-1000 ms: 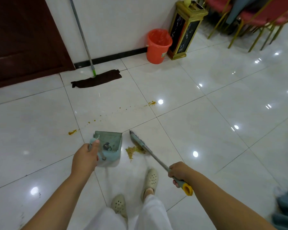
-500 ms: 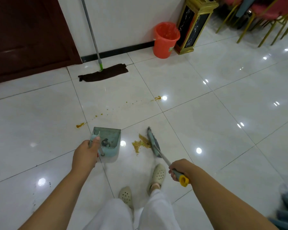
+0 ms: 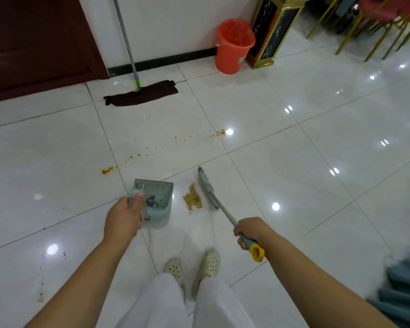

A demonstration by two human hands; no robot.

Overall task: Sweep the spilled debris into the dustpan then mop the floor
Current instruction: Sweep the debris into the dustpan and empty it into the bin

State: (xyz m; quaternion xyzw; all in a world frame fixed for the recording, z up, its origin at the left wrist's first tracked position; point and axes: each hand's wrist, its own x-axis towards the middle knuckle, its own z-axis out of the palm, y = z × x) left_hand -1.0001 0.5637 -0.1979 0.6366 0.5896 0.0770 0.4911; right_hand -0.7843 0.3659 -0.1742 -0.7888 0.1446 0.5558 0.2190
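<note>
My left hand (image 3: 123,217) grips the handle of a pale blue dustpan (image 3: 157,198) standing on the white tiles, with dark dirt inside it. My right hand (image 3: 249,230) holds the grey broom handle near its yellow end cap (image 3: 257,252). The broom head (image 3: 206,185) rests on the floor just right of a small yellow-brown debris pile (image 3: 193,198), which lies between broom and dustpan. A thin trail of yellow crumbs (image 3: 175,140) runs from a blob at the left (image 3: 107,170) to a spot at the right (image 3: 221,132). A dark flat mop (image 3: 141,94) leans against the far wall.
An orange bucket (image 3: 233,47) and a gold-trimmed black stand (image 3: 273,31) sit by the wall. Gold-legged chairs (image 3: 374,27) fill the far right. A dark wooden door (image 3: 33,43) is at far left. Grey-blue fabric (image 3: 402,292) lies at the right edge. My feet (image 3: 192,268) stand behind the pile.
The broom head has swung from slanting across the pile to standing right of it, gathering the debris toward the dustpan. The dustpan has stayed by my left hand.
</note>
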